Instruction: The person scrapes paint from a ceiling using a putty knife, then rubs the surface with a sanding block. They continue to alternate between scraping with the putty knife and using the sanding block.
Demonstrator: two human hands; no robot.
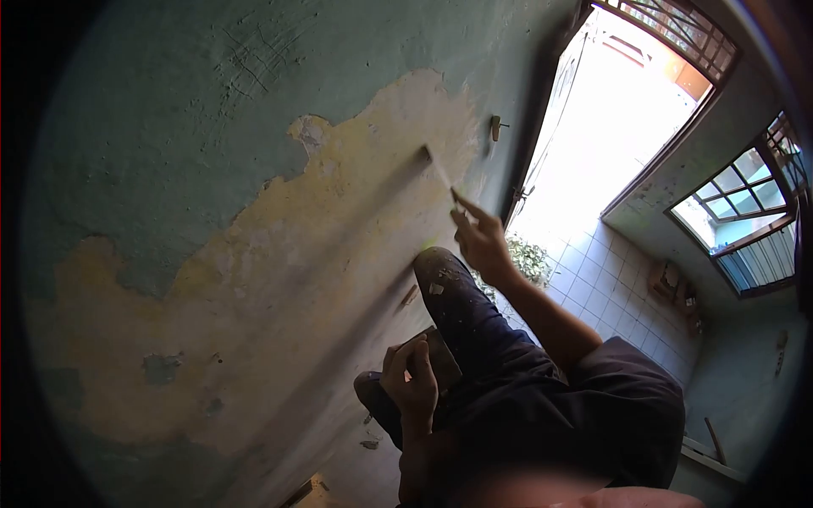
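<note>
My right hand (481, 244) holds a thin scraper (438, 171) by its handle. The scraper's blade end touches the wall (169, 127) at the edge of a large yellowish patch (322, 254) where the green paint has come off. My left hand (410, 381) rests low by my leg, its fingers closed around a dark flat object (438, 356) that I cannot identify. My bent knee (442, 273), in dark trousers speckled with paint flakes, sits between the two hands.
An open doorway (610, 127) with bright daylight and a grille above it lies at the upper right. White floor tiles (610, 296) and a plant (529, 258) lie beyond it. A window (745, 220) is at the right. Paint chips (370, 443) lie on the floor.
</note>
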